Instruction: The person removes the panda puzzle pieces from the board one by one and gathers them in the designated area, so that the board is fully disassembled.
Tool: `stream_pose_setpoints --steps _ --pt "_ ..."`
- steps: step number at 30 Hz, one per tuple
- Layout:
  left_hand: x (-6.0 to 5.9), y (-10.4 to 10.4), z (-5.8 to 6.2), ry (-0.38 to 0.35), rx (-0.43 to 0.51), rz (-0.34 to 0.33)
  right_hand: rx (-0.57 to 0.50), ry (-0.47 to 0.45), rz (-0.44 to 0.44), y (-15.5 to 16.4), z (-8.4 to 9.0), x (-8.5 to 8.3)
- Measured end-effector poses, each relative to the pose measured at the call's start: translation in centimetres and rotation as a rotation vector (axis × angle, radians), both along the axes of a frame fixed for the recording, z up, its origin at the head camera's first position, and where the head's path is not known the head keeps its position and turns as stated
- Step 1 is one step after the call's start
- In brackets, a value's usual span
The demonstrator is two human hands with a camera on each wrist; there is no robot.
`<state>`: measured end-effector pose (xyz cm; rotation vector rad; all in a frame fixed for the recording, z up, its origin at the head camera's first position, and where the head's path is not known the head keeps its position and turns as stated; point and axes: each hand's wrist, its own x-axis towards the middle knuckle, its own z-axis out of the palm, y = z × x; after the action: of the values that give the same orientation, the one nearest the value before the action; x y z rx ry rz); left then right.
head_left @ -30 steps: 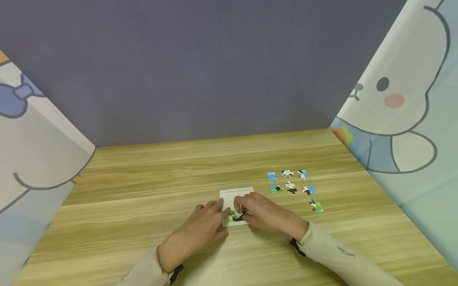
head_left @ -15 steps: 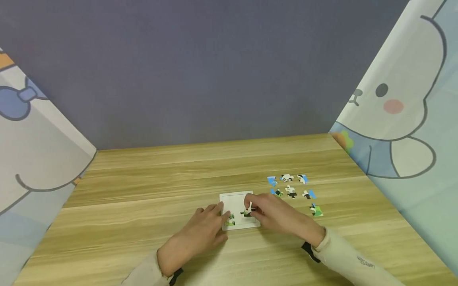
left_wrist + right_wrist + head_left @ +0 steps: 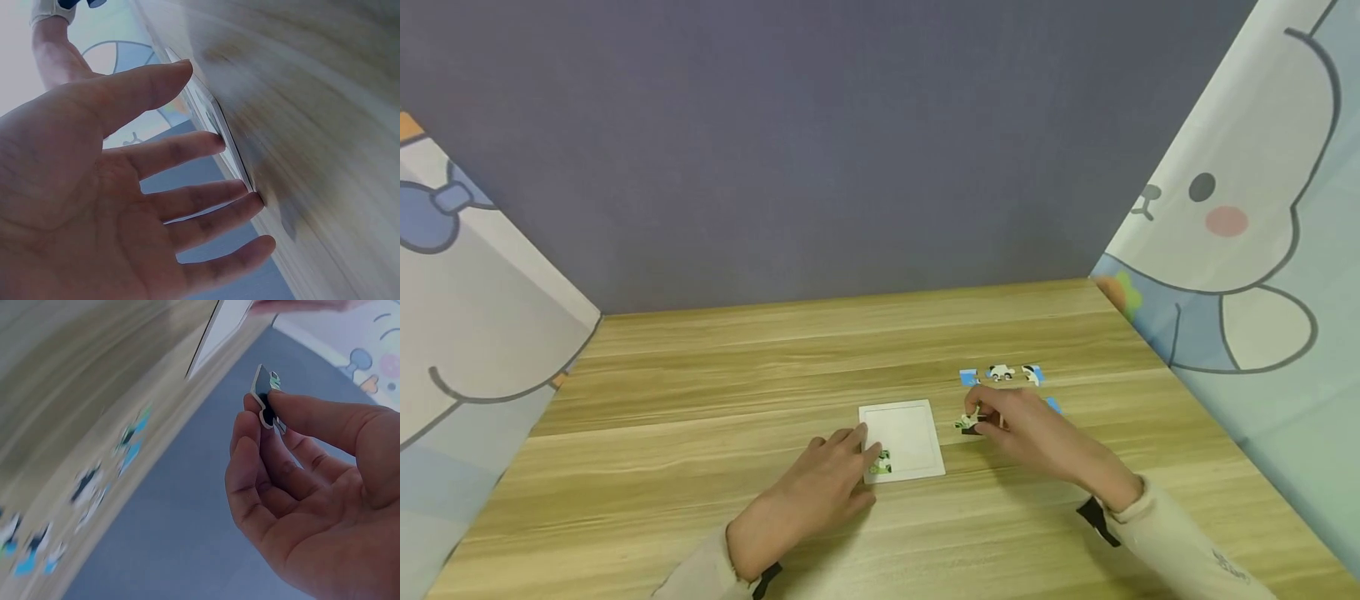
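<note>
My right hand (image 3: 1037,437) pinches a green, white and black jigsaw puzzle piece (image 3: 968,424) between thumb and fingers, just right of a white puzzle tray (image 3: 910,429). In the right wrist view this piece (image 3: 267,409) is held up off the table, tilted on edge. My left hand (image 3: 820,487) rests with extended fingers at the tray's left side, the fingertips touching its edge. Inside the tray's lower left corner lies a green and white puzzle piece (image 3: 882,463), partly covered by a left finger. The left wrist view shows the left hand (image 3: 125,181) with spread fingers.
Loose puzzle pieces lie right of the tray: a blue one (image 3: 968,377), a panda-face one (image 3: 1000,372) and a blue-and-white one (image 3: 1033,375). The right hand hides others, which the right wrist view shows blurred. A grey wall (image 3: 850,167) stands behind the wooden table (image 3: 715,375).
The right hand has lifted the black, white and green puzzle piece out of the tray and carried it right, towards the loose pieces. The left hand stays at the tray's edge.
</note>
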<state>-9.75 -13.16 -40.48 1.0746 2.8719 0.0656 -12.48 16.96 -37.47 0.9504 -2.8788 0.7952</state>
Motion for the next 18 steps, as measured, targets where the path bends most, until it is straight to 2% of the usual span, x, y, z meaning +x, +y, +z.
stream_pose_setpoints --steps 3,7,12,18 --pt "0.0 0.0 0.0 -0.003 -0.005 -0.001 0.014 -0.004 -0.020 1.5 0.3 -0.4" --pt "0.1 0.0 0.1 -0.008 -0.010 -0.002 0.031 -0.061 -0.034 3.2 0.1 -0.8" --pt "0.1 -0.2 0.0 -0.016 -0.007 0.010 0.038 -0.131 -0.026 4.6 -0.9 -1.4" --pt "-0.1 0.0 0.0 -0.024 -0.004 0.006 -0.002 -0.205 -0.010 5.7 -2.2 -1.4"
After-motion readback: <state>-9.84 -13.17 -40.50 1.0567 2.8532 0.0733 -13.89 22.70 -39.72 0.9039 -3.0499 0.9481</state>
